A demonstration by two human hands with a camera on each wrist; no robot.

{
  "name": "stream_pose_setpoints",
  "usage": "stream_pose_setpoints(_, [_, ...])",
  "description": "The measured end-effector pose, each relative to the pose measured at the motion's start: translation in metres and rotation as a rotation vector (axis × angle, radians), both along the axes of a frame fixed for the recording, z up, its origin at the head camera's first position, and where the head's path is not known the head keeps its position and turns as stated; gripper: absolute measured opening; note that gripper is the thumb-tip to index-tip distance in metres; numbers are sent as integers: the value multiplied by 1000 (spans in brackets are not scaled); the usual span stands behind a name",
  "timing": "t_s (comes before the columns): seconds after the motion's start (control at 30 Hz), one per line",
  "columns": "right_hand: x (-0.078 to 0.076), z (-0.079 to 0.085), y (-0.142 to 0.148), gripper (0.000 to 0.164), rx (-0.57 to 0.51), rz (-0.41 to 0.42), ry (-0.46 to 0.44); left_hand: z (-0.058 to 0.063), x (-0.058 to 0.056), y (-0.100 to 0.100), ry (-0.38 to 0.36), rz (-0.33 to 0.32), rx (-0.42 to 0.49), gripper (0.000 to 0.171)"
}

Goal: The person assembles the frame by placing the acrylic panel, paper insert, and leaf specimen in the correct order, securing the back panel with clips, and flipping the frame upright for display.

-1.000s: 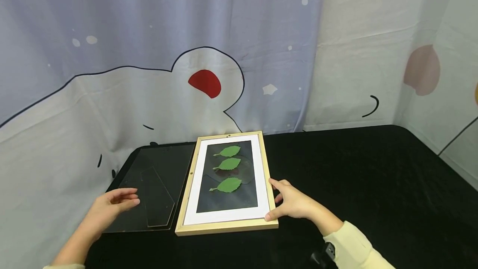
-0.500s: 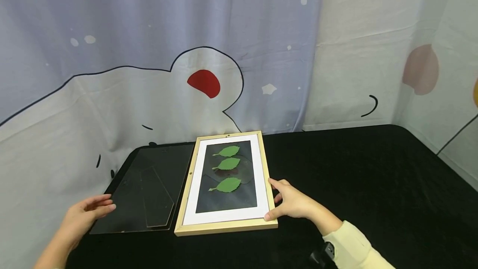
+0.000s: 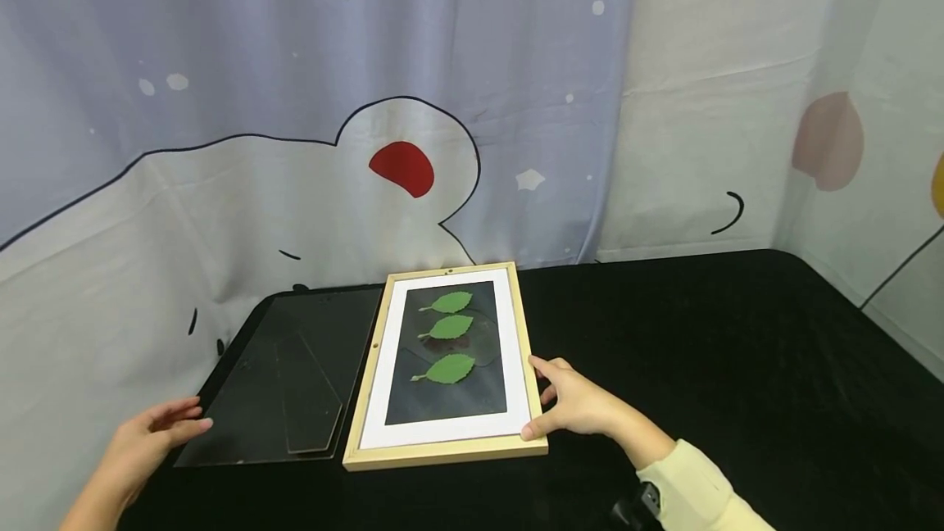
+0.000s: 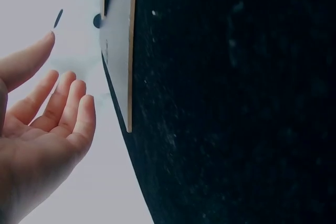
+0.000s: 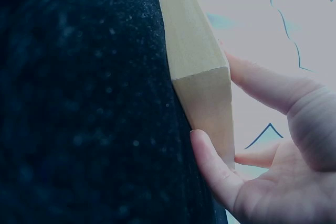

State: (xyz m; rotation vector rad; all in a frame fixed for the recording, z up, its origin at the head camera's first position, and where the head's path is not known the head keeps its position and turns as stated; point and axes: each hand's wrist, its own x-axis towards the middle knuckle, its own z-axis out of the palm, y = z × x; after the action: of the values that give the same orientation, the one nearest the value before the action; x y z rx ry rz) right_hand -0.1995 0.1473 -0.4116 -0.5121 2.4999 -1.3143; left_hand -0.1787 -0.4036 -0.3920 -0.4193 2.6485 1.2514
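A light wooden picture frame [image 3: 442,453] lies flat, with a white mat around a dark picture. Three green leaves [image 3: 451,369] show in a column inside it. My right hand [image 3: 578,404] grips the frame's near right corner, thumb on the top edge and fingers along the outer side. Up close in the right wrist view, a fingertip presses the bare wood [image 5: 205,95]. Left of the frame lies a black backing board [image 3: 251,375] with a folded stand flap [image 3: 313,400]. My left hand [image 3: 147,441] is beside the board's near left corner, fingers loosely bent, holding nothing.
A black cloth [image 3: 701,367] covers the table and reaches far to the right. Behind it hangs a pale printed curtain [image 3: 295,211], which also runs down the left side. The frame's far edge is close to the curtain.
My left hand has moved left and slightly toward me, from over the backing board to its left edge. The right hand and the picture frame stay in place.
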Motion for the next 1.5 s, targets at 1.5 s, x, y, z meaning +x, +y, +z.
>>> stream_pose_setpoints(1.5, [-2, -2, -1, 104, -4, -13, -5, -20, 0, -8, -136, -125, -79, 99])
